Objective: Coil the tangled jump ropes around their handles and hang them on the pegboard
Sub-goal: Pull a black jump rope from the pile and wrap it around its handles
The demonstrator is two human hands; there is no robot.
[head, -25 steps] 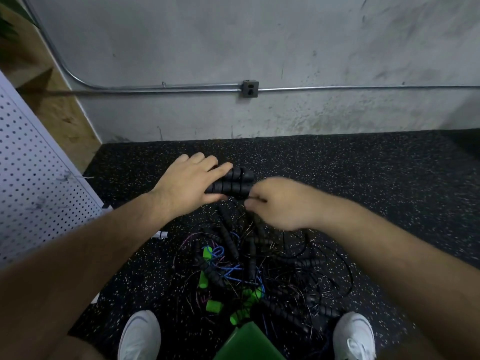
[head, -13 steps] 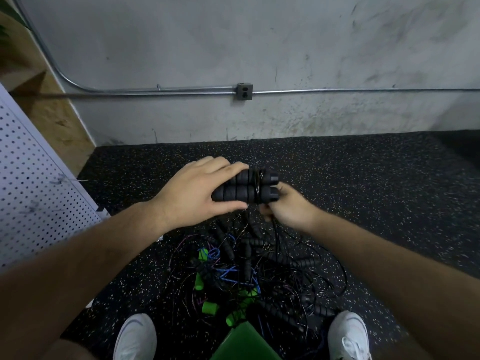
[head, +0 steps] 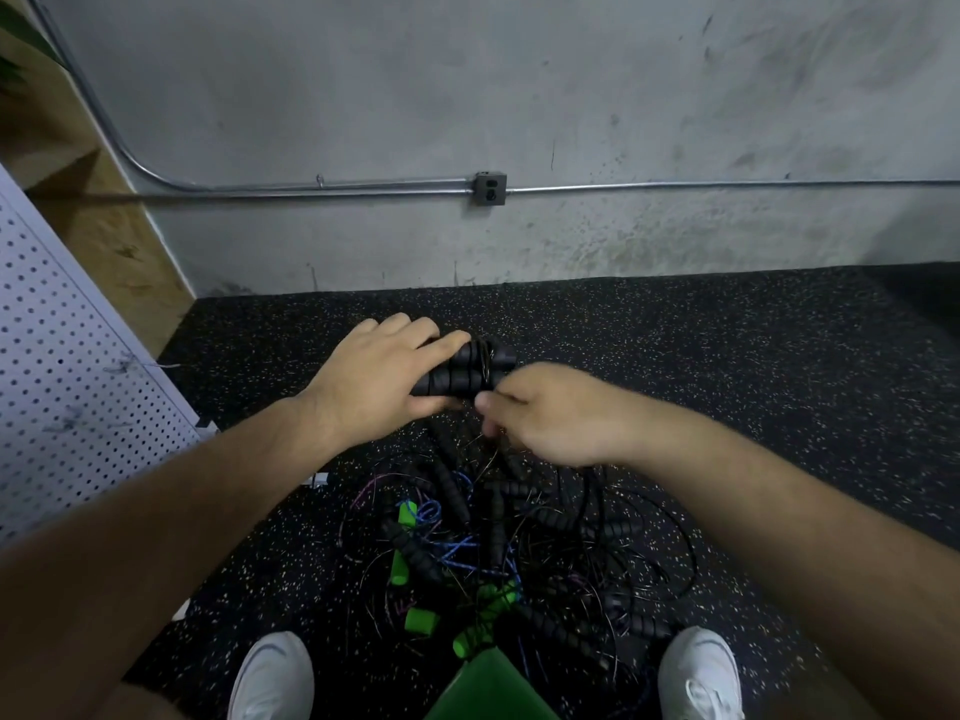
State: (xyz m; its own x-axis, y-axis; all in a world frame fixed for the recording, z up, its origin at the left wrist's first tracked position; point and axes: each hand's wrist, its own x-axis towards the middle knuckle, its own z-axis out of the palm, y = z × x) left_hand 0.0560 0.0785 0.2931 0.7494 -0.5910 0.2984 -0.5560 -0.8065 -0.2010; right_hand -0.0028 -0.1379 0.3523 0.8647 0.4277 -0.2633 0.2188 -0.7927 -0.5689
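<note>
The white pegboard (head: 67,387) leans at the far left, well apart from the work, and no pegs can be made out on it. The left hand (head: 374,387) is clamped over 2 black handles (head: 462,374) held side by side above the floor (head: 779,381), fingers across the top and thumb beneath. A few turns of thin cord (head: 485,358) cross them near their right end. Just beside that end, the right hand (head: 550,413) has its fingers curled on the cord, though motion blur and the back of the hand hide the pinch itself.

The ribbed handles look like foam: light, slightly soft and easy to grip at mid-length. The cord looks thin, springy and slick, so turns will likely loosen unless kept taut.

Below the hands lies the tangled pile (head: 545,543), with several green handles (head: 400,563) among the black ones. Which cord belongs to which handle cannot be told. Near the 2 white shoes (head: 272,678) the pile is cut off.
</note>
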